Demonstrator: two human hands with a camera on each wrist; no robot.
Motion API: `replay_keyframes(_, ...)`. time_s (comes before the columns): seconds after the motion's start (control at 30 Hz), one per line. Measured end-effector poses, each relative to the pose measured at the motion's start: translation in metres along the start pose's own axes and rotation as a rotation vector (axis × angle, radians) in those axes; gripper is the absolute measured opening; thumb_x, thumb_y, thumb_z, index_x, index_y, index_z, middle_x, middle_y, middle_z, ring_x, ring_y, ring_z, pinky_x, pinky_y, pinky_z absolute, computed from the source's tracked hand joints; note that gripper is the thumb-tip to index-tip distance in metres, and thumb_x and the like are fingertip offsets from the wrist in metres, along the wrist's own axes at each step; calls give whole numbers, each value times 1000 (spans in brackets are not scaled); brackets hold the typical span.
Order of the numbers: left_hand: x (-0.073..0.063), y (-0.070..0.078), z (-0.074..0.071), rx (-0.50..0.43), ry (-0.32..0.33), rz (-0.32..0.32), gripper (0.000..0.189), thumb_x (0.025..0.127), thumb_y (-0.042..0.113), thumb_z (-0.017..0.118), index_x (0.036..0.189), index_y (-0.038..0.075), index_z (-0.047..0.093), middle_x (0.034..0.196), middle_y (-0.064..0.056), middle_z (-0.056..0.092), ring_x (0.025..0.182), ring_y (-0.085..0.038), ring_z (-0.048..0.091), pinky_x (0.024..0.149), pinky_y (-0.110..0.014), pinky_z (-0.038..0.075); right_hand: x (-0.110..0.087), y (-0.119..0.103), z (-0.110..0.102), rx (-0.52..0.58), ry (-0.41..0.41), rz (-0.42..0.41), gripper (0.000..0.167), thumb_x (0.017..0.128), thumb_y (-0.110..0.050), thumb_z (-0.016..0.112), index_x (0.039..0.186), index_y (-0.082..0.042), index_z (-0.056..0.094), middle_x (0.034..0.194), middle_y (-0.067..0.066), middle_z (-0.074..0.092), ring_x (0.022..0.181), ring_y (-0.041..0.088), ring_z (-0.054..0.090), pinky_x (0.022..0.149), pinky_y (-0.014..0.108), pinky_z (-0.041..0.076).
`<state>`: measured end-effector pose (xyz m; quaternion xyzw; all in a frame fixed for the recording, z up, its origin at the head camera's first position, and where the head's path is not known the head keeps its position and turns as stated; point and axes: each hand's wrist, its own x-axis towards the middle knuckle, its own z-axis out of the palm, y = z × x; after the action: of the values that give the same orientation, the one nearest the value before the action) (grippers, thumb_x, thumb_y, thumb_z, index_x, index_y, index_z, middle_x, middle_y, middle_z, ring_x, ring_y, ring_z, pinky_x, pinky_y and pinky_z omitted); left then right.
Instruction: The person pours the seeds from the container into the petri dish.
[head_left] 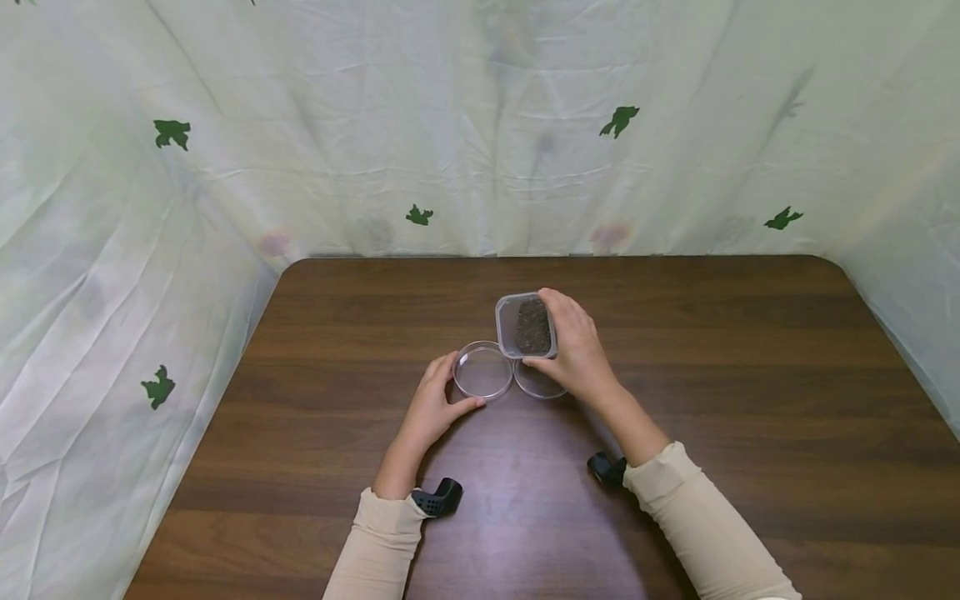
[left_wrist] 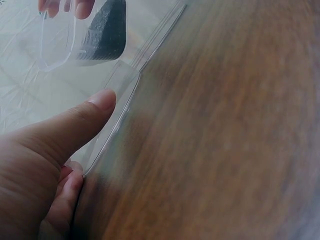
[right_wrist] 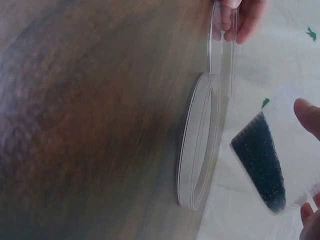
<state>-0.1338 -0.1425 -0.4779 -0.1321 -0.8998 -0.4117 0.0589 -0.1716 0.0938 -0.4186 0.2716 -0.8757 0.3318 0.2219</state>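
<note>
The right hand (head_left: 576,350) has a tub (head_left: 507,327) of dark grains (head_left: 533,327) in its grip, raised near the right dish (head_left: 537,383), while the left hand (head_left: 431,407) grasps the left dish (head_left: 483,372) on the tabletop (head_left: 352,333), seemingly readying a pour that calls for steady tipping.

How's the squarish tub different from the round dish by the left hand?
The tub is squarish; the dish is round. The tub, gripped by the right hand, is raised and tilted; the dish, held by the left hand, sits flat on the table. The tub contains dark grains; the dish looks empty. Both are see-through.
</note>
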Motion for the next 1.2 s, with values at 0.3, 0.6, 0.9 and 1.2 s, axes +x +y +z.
replay_keyframes(0.3, 0, 0, 0, 3, -2, 3, 81, 66, 21, 80, 131, -6, 39, 125, -22, 43, 106, -31, 50, 94, -37, 38, 2, -3, 4, -33, -4, -31, 99, 53, -13, 87, 134, -3, 31, 134, 15, 37, 123, 29, 31, 100, 44, 25)
replay_keyframes(0.6, 0, -2, 0, 13, 0, 4, 82, 66, 22, 80, 131, -7, 39, 126, -22, 42, 110, -31, 47, 95, -39, 35, 4, -5, 6, -72, 0, -90, 98, 53, -12, 87, 133, -3, 32, 135, 14, 37, 124, 29, 30, 102, 43, 22)
replay_keyframes(0.9, 1, -4, 1, 15, 2, 10, 82, 67, 23, 80, 131, -7, 39, 126, -22, 43, 112, -32, 44, 96, -41, 34, 3, -7, 9, -109, -22, -124, 98, 54, -14, 86, 135, -4, 31, 137, 12, 35, 126, 27, 27, 102, 42, 22)
replay_keyframes(1.2, 1, -5, 1, 11, 9, 19, 81, 66, 22, 80, 130, -7, 39, 125, -23, 43, 111, -32, 45, 96, -41, 35, 4, -9, 12, -147, -28, -151, 97, 54, -13, 87, 134, -3, 32, 137, 12, 35, 125, 29, 28, 100, 42, 24)
